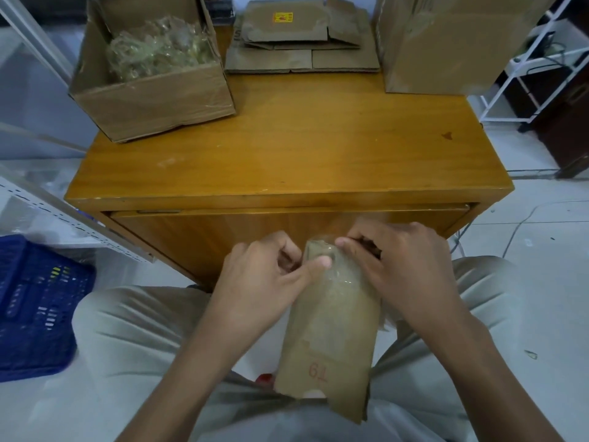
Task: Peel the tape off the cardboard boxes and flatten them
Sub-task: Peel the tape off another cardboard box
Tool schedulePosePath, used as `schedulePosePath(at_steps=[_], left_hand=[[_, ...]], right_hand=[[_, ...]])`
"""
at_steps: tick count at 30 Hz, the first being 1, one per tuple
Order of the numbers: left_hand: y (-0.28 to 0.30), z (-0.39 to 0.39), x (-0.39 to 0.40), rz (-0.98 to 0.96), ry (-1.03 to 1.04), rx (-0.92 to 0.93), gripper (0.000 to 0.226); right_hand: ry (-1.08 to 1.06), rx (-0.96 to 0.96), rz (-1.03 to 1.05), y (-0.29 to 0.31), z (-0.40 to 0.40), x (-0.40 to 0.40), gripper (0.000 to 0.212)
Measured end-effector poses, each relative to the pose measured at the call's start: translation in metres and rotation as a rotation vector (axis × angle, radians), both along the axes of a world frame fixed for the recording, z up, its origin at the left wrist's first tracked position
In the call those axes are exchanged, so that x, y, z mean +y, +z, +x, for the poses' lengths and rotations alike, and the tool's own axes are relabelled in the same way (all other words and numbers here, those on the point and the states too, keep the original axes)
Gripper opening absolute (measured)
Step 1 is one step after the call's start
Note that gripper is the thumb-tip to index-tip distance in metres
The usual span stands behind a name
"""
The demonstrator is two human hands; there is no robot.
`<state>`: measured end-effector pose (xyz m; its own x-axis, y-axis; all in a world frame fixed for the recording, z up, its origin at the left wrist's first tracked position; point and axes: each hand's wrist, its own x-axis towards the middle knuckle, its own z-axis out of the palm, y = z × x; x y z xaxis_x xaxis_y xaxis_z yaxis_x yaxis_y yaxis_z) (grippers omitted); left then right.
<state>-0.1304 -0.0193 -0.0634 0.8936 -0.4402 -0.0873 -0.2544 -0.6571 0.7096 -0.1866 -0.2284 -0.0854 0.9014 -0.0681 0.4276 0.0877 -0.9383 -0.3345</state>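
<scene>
You are holding a small cardboard box (328, 330) over your lap, just in front of the wooden table (287, 148), its far end pointing at the table's front panel. Your left hand (264, 279) is gripping that far end from the left, with the thumb pressing on the top face and the other fingers curling around the edge. Your right hand (398, 266) is closing over the far right corner, fingertips pinching at the clear tape (338, 279) that is wrapping the box's upper half. Red writing reading "T9", upside down to you, is showing near the box's close end. On the table's far left, an open carton (153, 100) is holding a heap of peeled tape (159, 46). At the far middle, flattened boxes (302, 39) are lying stacked, the top one bearing a yellow label (283, 17) too small to read. A tall carton (446, 43) is standing at the far right.
</scene>
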Motion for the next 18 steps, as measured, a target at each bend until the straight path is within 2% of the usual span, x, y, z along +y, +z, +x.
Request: schedulePosePath(at_steps=[3,7,10,14,18], left_hand=[[-0.017,-0.011,-0.011,-0.028,0.148,-0.092,0.026],[-0.029,-0.022,-0.02,-0.052,0.137,-0.149,0.022],[-0.03,-0.022,-0.021,-0.068,0.093,-0.033,0.021],[-0.019,-0.003,-0.006,-0.223,0.027,0.279,0.015],[-0.001,0.008,-0.001,-0.257,-0.092,0.308,0.013]], right_hand=[[-0.043,-0.001,-0.038,-0.001,-0.003,0.003,0.035],[-0.061,-0.01,-0.082,-0.003,-0.009,0.0,0.033],[-0.058,-0.027,-0.118,-0.004,-0.011,-0.008,0.034],[-0.001,-0.025,-0.059,0.002,-0.012,-0.023,0.037],[0.0,-0.041,-0.007,0.008,-0.008,-0.025,0.041]])
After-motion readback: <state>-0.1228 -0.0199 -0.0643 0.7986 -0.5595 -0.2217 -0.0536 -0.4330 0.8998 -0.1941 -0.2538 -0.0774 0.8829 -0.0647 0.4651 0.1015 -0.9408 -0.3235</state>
